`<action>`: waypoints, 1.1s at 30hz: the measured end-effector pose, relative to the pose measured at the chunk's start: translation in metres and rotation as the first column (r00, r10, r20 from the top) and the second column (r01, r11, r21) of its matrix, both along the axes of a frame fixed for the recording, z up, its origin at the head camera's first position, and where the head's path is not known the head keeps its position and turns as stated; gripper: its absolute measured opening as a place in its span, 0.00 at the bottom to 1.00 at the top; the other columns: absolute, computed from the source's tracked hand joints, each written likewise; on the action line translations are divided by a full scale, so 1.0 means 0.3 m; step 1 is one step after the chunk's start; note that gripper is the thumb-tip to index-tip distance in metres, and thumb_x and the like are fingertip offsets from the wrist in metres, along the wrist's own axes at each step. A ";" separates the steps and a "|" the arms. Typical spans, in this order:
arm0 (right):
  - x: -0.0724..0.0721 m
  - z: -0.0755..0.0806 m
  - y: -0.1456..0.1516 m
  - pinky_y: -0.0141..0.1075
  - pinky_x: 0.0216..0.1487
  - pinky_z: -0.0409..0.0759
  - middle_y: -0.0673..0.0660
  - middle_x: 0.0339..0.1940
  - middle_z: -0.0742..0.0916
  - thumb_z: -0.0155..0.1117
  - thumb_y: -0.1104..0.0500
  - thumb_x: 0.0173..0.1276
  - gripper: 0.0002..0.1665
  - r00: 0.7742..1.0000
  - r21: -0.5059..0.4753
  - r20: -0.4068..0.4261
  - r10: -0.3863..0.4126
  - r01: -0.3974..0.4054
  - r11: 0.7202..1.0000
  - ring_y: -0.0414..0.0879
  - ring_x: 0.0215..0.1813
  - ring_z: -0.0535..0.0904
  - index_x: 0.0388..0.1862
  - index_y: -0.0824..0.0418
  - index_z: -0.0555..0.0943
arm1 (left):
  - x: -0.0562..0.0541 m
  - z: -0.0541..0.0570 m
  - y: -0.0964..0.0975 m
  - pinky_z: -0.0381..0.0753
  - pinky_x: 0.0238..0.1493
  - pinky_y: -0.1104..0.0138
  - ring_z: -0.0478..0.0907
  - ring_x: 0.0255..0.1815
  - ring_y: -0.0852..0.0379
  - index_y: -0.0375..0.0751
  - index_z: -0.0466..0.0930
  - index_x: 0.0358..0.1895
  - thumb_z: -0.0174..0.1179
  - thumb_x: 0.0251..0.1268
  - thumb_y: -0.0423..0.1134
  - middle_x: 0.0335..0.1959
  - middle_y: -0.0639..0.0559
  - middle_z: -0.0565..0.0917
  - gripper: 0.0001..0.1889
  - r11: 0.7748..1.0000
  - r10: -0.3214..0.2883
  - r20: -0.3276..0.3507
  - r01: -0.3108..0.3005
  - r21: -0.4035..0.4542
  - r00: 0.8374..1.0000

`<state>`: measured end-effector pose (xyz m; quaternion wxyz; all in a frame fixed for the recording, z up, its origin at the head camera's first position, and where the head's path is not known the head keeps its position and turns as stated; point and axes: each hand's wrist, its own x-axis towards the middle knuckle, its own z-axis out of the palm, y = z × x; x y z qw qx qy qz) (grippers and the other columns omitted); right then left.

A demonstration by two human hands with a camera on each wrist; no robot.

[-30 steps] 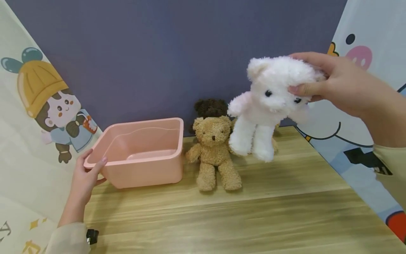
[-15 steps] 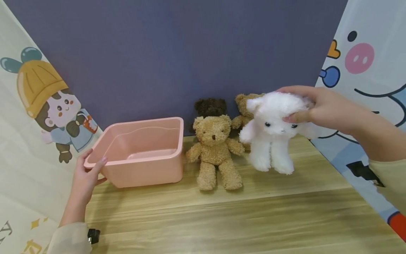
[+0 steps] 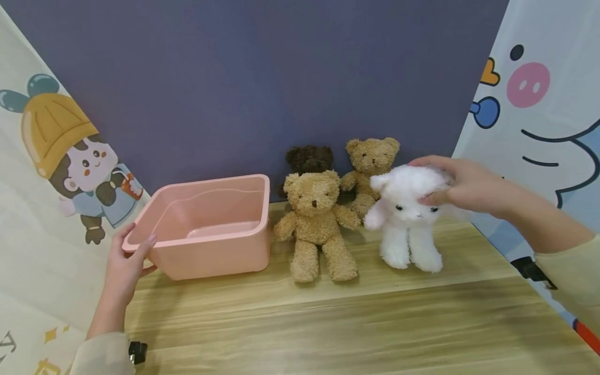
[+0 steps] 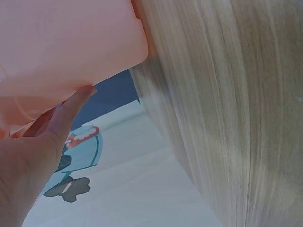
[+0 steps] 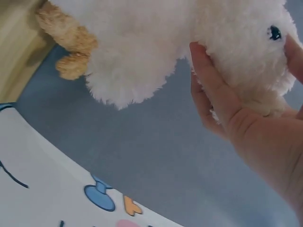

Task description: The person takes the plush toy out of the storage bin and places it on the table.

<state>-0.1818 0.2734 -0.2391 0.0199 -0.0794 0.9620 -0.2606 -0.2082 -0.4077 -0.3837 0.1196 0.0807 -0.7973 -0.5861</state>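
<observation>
A fluffy white plush toy [image 3: 408, 229] with small dark eyes stands upright at the right of the table. My right hand [image 3: 461, 185] grips its head from the right side, thumb across the front. In the right wrist view the fingers [image 5: 215, 87] curl behind the plush's head [image 5: 241, 52]. Far to the left, my left hand [image 3: 126, 260] holds the front left corner of a pink plastic bin [image 3: 211, 258], thumb over the rim. The left wrist view shows fingers [image 4: 71, 106] against the bin's underside edge [image 4: 94, 52].
A tan teddy bear [image 3: 316, 224] sits right of the bin. Behind it are a dark brown plush [image 3: 309, 159], mostly hidden, and another tan bear [image 3: 372, 161] by the grey-blue back wall [image 3: 262, 78]. The wooden table [image 3: 328, 328] runs forward between printed side panels.
My right hand has lowered the white plush toward the table and slightly right, uncovering the rear tan bear. My left hand and the bin have stayed in place.
</observation>
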 end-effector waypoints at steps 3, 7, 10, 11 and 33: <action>0.002 -0.033 0.012 0.70 0.59 0.76 0.72 0.78 0.72 0.75 0.52 0.70 0.47 1.000 -0.006 -0.006 -0.003 0.003 1.000 0.72 0.72 0.71 0.83 0.49 0.63 | 0.000 -0.003 -0.004 0.88 0.33 0.70 0.74 0.47 0.77 0.61 0.45 0.87 0.62 0.79 0.50 0.81 0.32 0.54 0.43 1.000 -0.008 -0.005 0.008 -0.005 1.000; 0.008 -0.068 0.027 0.70 0.60 0.75 0.71 0.79 0.69 0.74 0.54 0.71 0.47 1.000 -0.061 0.000 0.000 0.000 0.998 0.72 0.73 0.69 0.83 0.52 0.61 | -0.006 -0.002 -0.009 0.88 0.34 0.70 0.75 0.48 0.76 0.62 0.46 0.87 0.62 0.78 0.51 0.82 0.33 0.54 0.43 1.000 -0.015 -0.018 0.015 -0.001 1.000; 0.010 -0.091 0.035 0.62 0.56 0.79 0.71 0.79 0.67 0.72 0.55 0.72 0.47 1.000 -0.139 0.011 0.003 -0.002 0.990 0.69 0.71 0.69 0.83 0.55 0.58 | -0.008 -0.001 -0.010 0.89 0.34 0.70 0.76 0.47 0.77 0.61 0.46 0.87 0.62 0.78 0.51 0.82 0.33 0.54 0.43 1.000 -0.019 -0.028 0.019 0.017 0.999; 0.009 -0.099 0.038 0.58 0.53 0.80 0.71 0.79 0.67 0.72 0.55 0.73 0.47 1.000 -0.167 0.016 0.003 0.000 0.986 0.69 0.70 0.70 0.83 0.56 0.58 | -0.008 -0.001 -0.010 0.89 0.33 0.70 0.76 0.47 0.77 0.61 0.46 0.87 0.62 0.78 0.51 0.81 0.33 0.54 0.43 1.000 -0.019 -0.030 0.020 0.020 0.999; -0.105 -0.250 -0.046 0.44 0.41 0.81 0.73 0.74 0.78 0.79 0.65 0.59 0.41 0.980 0.034 -0.069 0.187 -0.185 0.982 0.66 0.58 0.83 0.72 0.57 0.76 | -0.006 -0.011 0.002 0.88 0.33 0.70 0.76 0.47 0.75 0.61 0.46 0.87 0.62 0.79 0.51 0.81 0.33 0.55 0.43 1.000 -0.004 -0.032 0.005 0.008 0.999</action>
